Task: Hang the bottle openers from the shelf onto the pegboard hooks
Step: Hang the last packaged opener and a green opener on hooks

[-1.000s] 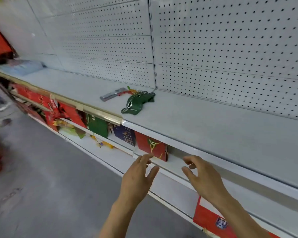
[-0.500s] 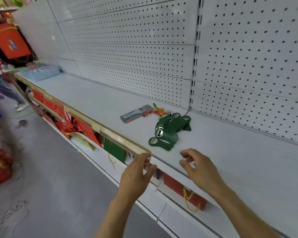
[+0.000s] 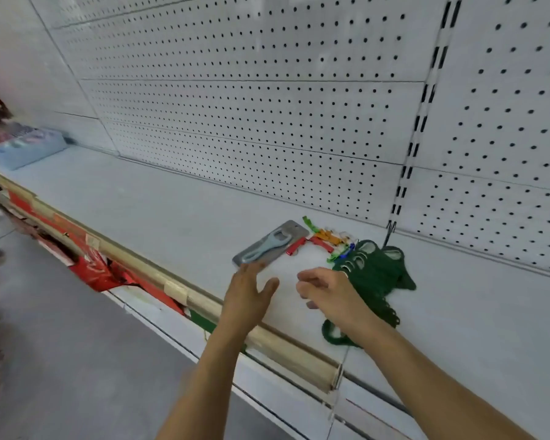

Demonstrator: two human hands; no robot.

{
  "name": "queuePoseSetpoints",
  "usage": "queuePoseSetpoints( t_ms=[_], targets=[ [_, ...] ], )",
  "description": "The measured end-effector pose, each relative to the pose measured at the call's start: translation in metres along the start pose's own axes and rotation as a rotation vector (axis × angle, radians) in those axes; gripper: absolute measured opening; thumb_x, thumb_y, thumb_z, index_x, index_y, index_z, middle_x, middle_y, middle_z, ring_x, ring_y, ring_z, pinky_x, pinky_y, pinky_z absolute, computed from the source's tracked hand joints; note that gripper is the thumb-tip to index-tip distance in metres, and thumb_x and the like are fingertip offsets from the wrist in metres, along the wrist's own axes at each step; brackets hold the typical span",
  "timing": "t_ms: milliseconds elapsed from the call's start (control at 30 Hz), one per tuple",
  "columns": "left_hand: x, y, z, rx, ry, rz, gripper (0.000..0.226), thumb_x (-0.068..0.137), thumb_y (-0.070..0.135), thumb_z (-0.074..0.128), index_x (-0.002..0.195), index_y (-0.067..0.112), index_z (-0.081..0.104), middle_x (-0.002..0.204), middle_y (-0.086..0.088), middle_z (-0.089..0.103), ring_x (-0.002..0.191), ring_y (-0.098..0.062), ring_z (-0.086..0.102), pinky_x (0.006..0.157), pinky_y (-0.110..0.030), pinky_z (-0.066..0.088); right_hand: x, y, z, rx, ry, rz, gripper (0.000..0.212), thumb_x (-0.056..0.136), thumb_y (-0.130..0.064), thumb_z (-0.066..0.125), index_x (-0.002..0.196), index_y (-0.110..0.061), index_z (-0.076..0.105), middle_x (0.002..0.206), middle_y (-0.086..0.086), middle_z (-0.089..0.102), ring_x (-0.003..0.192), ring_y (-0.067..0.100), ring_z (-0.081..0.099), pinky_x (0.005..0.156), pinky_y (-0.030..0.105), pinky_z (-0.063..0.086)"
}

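Both hands are reaching out over the white shelf, neither holding anything. The left hand is hovering with its fingers straight and spread, fingertips just at the near end of a grey carded bottle opener that is lying flat on the shelf. The right hand is hanging with loosely curled fingers just in front of a pile of green bottle openers, partly covering it. Between the grey card and the green pile, a small cluster of red, orange and green openers is lying near the back of the shelf. The white pegboard is rising behind them, and a pale blue tray is sitting at the shelf's far left end.
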State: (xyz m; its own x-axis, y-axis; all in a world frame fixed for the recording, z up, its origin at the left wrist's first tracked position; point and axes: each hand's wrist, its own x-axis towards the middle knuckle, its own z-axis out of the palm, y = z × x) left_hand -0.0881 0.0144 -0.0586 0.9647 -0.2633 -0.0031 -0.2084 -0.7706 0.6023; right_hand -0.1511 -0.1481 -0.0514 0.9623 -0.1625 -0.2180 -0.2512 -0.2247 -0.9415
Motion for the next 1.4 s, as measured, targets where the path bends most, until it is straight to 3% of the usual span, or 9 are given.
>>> queuePoseSetpoints(
  t_ms=[200, 300, 467, 667, 800, 867, 967, 1133, 1400],
  targets=[
    [0.084, -0.046, -0.011, 0.062, -0.138, 0.009, 0.036, 0.092, 0.032, 0.052, 0.121, 0.010, 0.054, 0.119, -0.014, 0.061, 0.105, -0.034, 0.057, 0.086, -0.041, 0.048, 0.059, -0.013, 0.053, 0.366, 0.146, 0.325, 0.047, 0.090, -0.014, 0.063, 0.133, 0.000, 0.049, 0.124, 0.014, 0.056, 0.099, 0.021, 0.060, 0.090, 0.036, 0.055],
    [0.098, -0.057, -0.016, 0.091, -0.209, 0.052, 0.033, 0.094, 0.030, 0.050, 0.119, 0.009, 0.054, 0.117, -0.013, 0.062, 0.101, -0.033, 0.055, 0.085, -0.039, 0.045, 0.082, -0.020, 0.071, 0.594, 0.257, 0.405, 0.016, 0.087, -0.006, 0.062, 0.101, 0.001, 0.062, 0.094, 0.017, 0.058, 0.080, 0.024, 0.058, 0.087, 0.042, 0.057],
    [0.111, -0.069, -0.024, 0.039, -0.277, 0.091, 0.035, 0.089, 0.024, 0.060, 0.122, 0.013, 0.056, 0.113, -0.010, 0.062, 0.104, -0.030, 0.057, 0.088, -0.036, 0.045, 0.101, -0.035, 0.085, 0.716, 0.424, 0.473, 0.009, 0.087, 0.000, 0.058, 0.095, 0.002, 0.062, 0.078, 0.018, 0.064, 0.064, 0.027, 0.062, 0.053, 0.031, 0.053],
    [0.115, -0.076, -0.029, -0.115, -0.392, 0.089, 0.044, 0.087, 0.020, 0.064, 0.129, 0.020, 0.052, 0.121, -0.002, 0.064, 0.104, -0.020, 0.064, 0.093, -0.036, 0.052, 0.118, -0.038, 0.093, 0.512, 0.459, 0.543, 0.010, 0.078, 0.000, 0.059, 0.080, -0.008, 0.053, 0.063, 0.011, 0.044, 0.055, 0.018, 0.038, 0.048, 0.024, 0.032],
    [0.116, -0.078, -0.027, -0.194, -0.436, 0.079, 0.044, 0.089, 0.015, 0.063, 0.131, 0.019, 0.051, 0.113, -0.001, 0.068, 0.100, -0.017, 0.064, 0.092, -0.034, 0.052, 0.125, -0.040, 0.093, 0.426, 0.498, 0.548, 0.010, 0.079, 0.000, 0.060, 0.080, -0.008, 0.054, 0.065, 0.009, 0.045, 0.057, 0.017, 0.038, 0.049, 0.024, 0.032],
    [0.115, -0.077, -0.025, -0.234, -0.447, 0.076, 0.042, 0.090, 0.016, 0.061, 0.131, 0.019, 0.051, 0.110, 0.004, 0.066, 0.098, -0.013, 0.062, 0.088, -0.028, 0.050, 0.127, -0.039, 0.096, 0.168, 0.508, 0.486, 0.005, 0.081, -0.006, 0.058, 0.086, -0.005, 0.059, 0.079, 0.011, 0.056, 0.071, 0.022, 0.051, 0.060, 0.029, 0.044],
    [0.115, -0.078, -0.025, -0.261, -0.418, 0.075, 0.044, 0.091, 0.019, 0.061, 0.133, 0.020, 0.048, 0.116, 0.004, 0.056, 0.099, -0.012, 0.056, 0.085, -0.024, 0.044, 0.128, -0.035, 0.098, -0.426, 0.512, 0.428, 0.038, 0.085, -0.025, 0.060, 0.119, -0.009, 0.053, 0.123, 0.013, 0.046, 0.115, 0.032, 0.043, 0.089, 0.038, 0.044],
    [0.117, -0.090, -0.030, -0.261, -0.313, 0.075, 0.045, 0.093, 0.019, 0.057, 0.137, 0.018, 0.046, 0.134, -0.001, 0.053, 0.105, -0.012, 0.055, 0.096, -0.030, 0.046, 0.137, -0.040, 0.109, -0.827, 0.460, 0.378, 0.082, 0.078, -0.061, 0.063, 0.130, -0.003, 0.038, 0.132, 0.015, 0.041, 0.123, 0.032, 0.039, 0.091, 0.042, 0.043],
    [0.115, -0.101, -0.039, -0.259, -0.272, 0.097, 0.041, 0.095, 0.026, 0.058, 0.134, 0.020, 0.049, 0.127, 0.002, 0.058, 0.100, -0.010, 0.057, 0.093, -0.028, 0.048, 0.148, -0.042, 0.102, -0.901, 0.343, 0.496, 0.091, 0.065, -0.050, 0.079, 0.131, -0.002, 0.039, 0.131, 0.018, 0.042, 0.122, 0.034, 0.040, 0.095, 0.041, 0.040]
  ],
)
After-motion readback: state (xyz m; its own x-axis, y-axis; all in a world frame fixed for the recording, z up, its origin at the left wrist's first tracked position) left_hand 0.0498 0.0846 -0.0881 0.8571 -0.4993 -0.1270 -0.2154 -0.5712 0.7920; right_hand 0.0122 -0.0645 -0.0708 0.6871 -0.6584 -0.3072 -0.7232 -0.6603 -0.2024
